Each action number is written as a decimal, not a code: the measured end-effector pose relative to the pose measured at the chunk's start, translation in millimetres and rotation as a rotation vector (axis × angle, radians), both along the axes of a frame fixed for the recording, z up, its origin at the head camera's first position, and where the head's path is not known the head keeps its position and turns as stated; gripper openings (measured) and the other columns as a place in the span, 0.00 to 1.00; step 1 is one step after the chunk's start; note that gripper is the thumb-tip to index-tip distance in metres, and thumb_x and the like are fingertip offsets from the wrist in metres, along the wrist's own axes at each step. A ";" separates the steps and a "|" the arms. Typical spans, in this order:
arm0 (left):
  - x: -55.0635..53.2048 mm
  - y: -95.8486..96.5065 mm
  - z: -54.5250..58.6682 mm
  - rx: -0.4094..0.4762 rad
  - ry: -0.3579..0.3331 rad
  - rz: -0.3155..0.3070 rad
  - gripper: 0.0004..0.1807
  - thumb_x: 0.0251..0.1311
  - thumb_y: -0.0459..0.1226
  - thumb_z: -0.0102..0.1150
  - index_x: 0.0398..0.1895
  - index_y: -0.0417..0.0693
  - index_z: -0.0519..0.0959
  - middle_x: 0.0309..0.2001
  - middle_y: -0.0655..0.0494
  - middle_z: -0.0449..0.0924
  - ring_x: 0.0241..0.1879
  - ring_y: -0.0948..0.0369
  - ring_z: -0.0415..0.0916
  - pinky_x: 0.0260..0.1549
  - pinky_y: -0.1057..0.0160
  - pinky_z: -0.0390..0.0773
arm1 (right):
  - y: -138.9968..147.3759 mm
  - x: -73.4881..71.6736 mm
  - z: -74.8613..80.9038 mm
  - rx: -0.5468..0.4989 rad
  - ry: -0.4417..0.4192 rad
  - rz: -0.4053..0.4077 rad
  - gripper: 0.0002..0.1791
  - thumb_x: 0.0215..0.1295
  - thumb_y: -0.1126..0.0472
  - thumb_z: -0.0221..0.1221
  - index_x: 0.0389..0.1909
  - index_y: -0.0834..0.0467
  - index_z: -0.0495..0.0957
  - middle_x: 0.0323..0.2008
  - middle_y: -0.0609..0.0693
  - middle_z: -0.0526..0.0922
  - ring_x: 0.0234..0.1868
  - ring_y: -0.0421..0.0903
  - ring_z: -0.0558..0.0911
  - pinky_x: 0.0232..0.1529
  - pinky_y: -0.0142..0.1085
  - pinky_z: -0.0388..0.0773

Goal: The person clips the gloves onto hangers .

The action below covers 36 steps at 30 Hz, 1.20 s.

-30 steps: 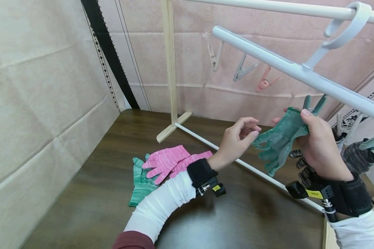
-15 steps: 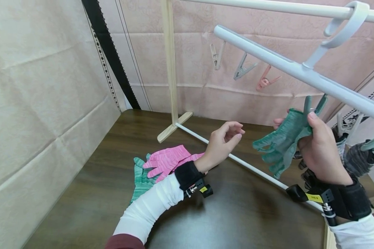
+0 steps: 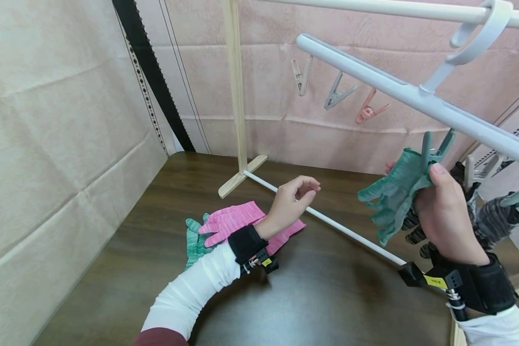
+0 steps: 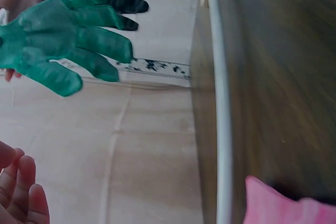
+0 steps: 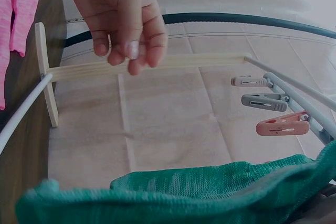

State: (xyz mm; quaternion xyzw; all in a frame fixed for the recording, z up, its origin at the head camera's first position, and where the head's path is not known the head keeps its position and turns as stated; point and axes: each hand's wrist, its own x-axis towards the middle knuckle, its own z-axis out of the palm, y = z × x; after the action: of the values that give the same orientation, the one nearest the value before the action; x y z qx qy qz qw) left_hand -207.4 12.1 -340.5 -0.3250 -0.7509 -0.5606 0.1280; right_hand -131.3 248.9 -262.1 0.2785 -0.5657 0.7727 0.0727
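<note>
**Green glove (image 3: 391, 196) in the grip of the right hand (image 3: 447, 223), left hand (image 3: 290, 203) unladen**

Thumb and fingers of the right hand hold the glove near its cuff, its fingers slanting down toward the left hand's side. Just above that thumb stands a green clip (image 3: 426, 148), close under the pale blue hanger (image 3: 398, 91); whether the clip bites the cuff cannot be told. The left hand holds nothing: its fingers are loosely bent, thumb near the fingertips, well apart from the glove and, seen from the head, in front of the lower white bar (image 3: 341, 228). By the left wrist, pink gloves (image 3: 229, 222) lie on the brown table (image 3: 324, 298), partly over a second green glove (image 3: 195, 242) farther left. Higher up, between the two hands, a white clip (image 3: 302, 84), a grey clip (image 3: 336, 97) and a pink clip (image 3: 365, 113) hang from the hanger. Dark gloves (image 3: 496, 222) show beside and behind the right hand.
</note>
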 end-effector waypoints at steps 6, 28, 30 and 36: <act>-8.9 -7.7 -12.7 -0.081 -0.052 0.015 0.08 0.57 0.31 0.51 0.39 0.42 0.75 0.37 0.52 0.80 0.34 0.64 0.73 0.33 0.74 0.70 | -2.8 4.9 -1.2 0.013 -0.004 -0.075 0.21 0.71 0.61 0.27 0.60 0.65 0.56 0.55 0.54 0.70 0.55 0.43 0.67 0.55 0.37 0.52; -26.6 -21.5 -44.4 -0.521 -0.224 -0.006 0.11 0.56 0.34 0.53 0.43 0.44 0.75 0.44 0.50 0.77 0.47 0.55 0.73 0.45 0.62 0.70 | 0.0 15.5 -13.1 0.090 0.024 -0.171 0.20 0.69 0.66 0.31 0.60 0.62 0.56 0.50 0.49 0.66 0.50 0.40 0.66 0.53 0.32 0.53; -27.7 -22.8 -46.9 -0.541 -0.223 0.002 0.11 0.56 0.34 0.53 0.42 0.45 0.75 0.44 0.50 0.77 0.47 0.55 0.72 0.46 0.62 0.70 | -0.1 16.6 -13.0 0.094 0.020 -0.177 0.20 0.69 0.66 0.31 0.60 0.62 0.56 0.51 0.49 0.66 0.51 0.40 0.66 0.53 0.32 0.52; -31.7 -26.0 -52.3 -0.622 -0.198 0.045 0.11 0.55 0.34 0.53 0.43 0.47 0.75 0.45 0.54 0.77 0.48 0.58 0.72 0.47 0.62 0.69 | 0.5 18.8 -12.9 0.102 0.008 -0.199 0.19 0.69 0.67 0.32 0.59 0.62 0.57 0.49 0.50 0.67 0.49 0.42 0.66 0.50 0.30 0.58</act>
State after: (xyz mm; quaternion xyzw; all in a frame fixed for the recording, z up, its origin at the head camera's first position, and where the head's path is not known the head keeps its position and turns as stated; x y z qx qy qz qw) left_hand -239.1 -14.0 -392.8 -0.2757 -0.9019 -0.3303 -0.0385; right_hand -112.5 249.4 -275.0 0.2275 -0.6290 0.7306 0.1369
